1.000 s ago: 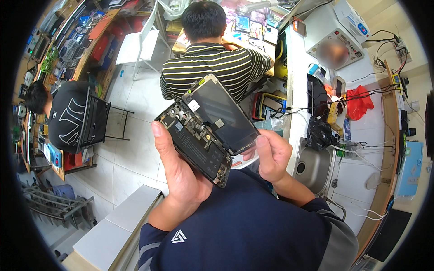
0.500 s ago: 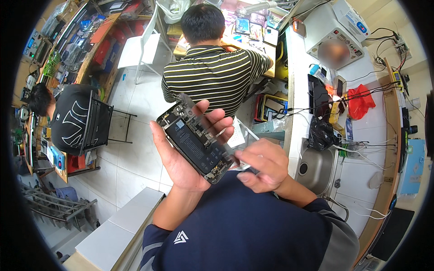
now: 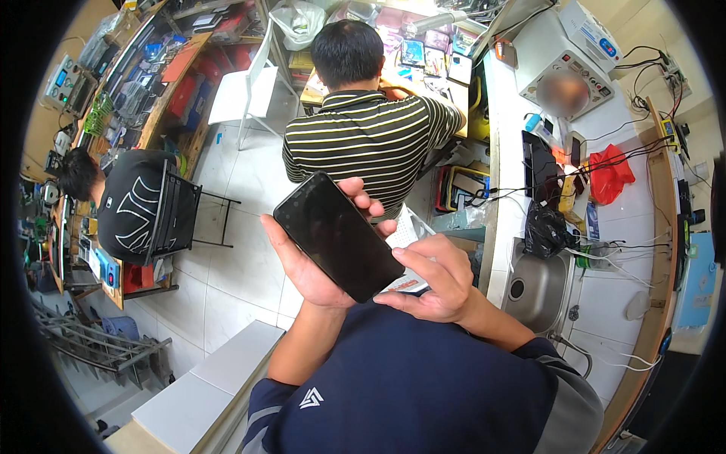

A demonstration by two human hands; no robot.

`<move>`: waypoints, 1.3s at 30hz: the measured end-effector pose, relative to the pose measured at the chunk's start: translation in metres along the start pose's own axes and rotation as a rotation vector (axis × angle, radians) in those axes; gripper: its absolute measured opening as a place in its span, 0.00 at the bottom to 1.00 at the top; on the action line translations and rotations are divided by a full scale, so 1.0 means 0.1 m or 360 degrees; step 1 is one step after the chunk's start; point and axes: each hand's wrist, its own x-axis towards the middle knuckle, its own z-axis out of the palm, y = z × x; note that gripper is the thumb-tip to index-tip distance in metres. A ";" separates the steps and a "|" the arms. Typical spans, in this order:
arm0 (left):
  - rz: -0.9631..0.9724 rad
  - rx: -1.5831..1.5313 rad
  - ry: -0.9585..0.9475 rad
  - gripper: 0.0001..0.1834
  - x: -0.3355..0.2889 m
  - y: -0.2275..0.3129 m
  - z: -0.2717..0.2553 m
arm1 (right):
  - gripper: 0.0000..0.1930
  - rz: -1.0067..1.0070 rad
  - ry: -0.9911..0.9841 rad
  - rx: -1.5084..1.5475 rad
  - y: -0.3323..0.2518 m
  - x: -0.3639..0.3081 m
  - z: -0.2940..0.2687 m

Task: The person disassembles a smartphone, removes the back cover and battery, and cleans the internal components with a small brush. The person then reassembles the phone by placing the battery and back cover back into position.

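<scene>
A smartphone lies across my left hand, its dark glass facing up and its inside now hidden. The palm is beneath it, with the thumb along the near left side and the fingertips curling round the far right side. With thumb and index finger, my right hand grips the phone's lower right end, one at each corner. The screen covers the body of the phone; whether its edges sit fully flush cannot be made out.
Ahead, a person in a striped shirt sits at a cluttered bench; another person in black works at the left. A white chair stands between them. On the right are a steel sink and a counter with a black bag.
The screen, raised earlier with the battery and circuit parts showing, has come down over the phone's body. My right hand moved from blurred motion to a grip on the lower end.
</scene>
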 end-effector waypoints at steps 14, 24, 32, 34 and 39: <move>0.0134 0.0450 0.0327 0.39 -0.07 0.07 0.07 | 0.31 0.0076 -0.0032 0.0129 -0.09 -0.15 0.00; 0.0027 0.0369 0.0079 0.38 0.06 -0.10 -0.11 | 0.31 0.0051 0.0162 0.0029 -0.01 -0.33 -0.05; -0.0151 0.0284 0.0287 0.40 0.10 -0.52 -0.07 | 0.31 0.0140 0.0195 0.0001 0.04 -0.54 -0.39; -0.0261 0.0305 0.0079 0.39 0.12 -0.60 -0.09 | 0.32 0.0207 0.0130 -0.0054 0.06 -0.62 -0.47; -0.0219 0.0353 0.0157 0.42 0.04 -0.81 -0.12 | 0.35 0.0269 0.0082 0.0106 0.29 -0.99 -0.57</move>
